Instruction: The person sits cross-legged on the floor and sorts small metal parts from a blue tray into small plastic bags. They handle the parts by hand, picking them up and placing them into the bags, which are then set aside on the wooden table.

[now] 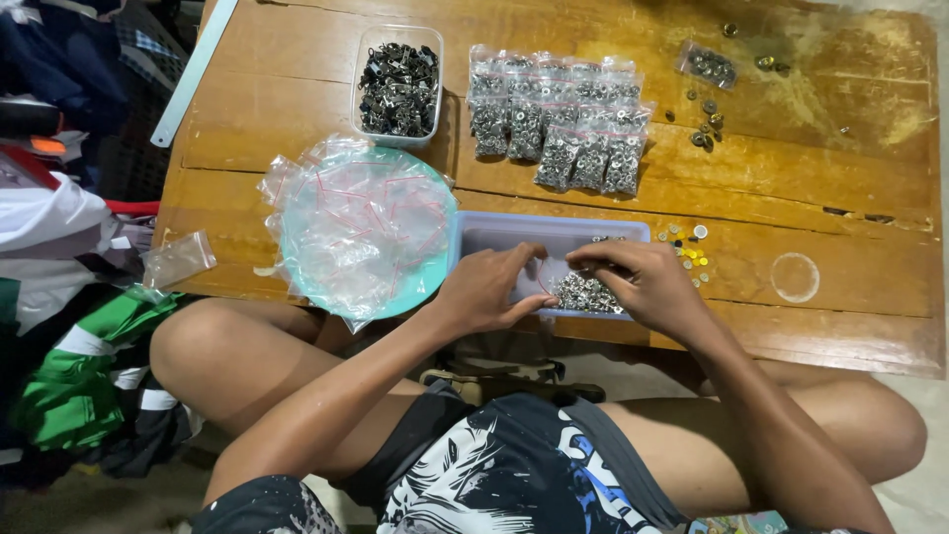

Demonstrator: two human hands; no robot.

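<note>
Both hands work over a shallow blue tray [494,233] at the near edge of a low wooden table [791,168]. My left hand [489,289] and my right hand [643,282] together pinch a small clear zip bag [549,277] between their fingertips. Just below the bag, a heap of small silver metal pieces [585,294] lies in the tray. My right hand's fingers rest over the heap.
A teal plate [297,242] piled with empty clear zip bags [361,222] sits left of the tray. Behind stand a clear tub of dark metal parts [398,87] and rows of filled bags [563,124]. Loose fasteners [707,124] and small coloured pieces [687,247] lie right. Clothes [69,326] lie left.
</note>
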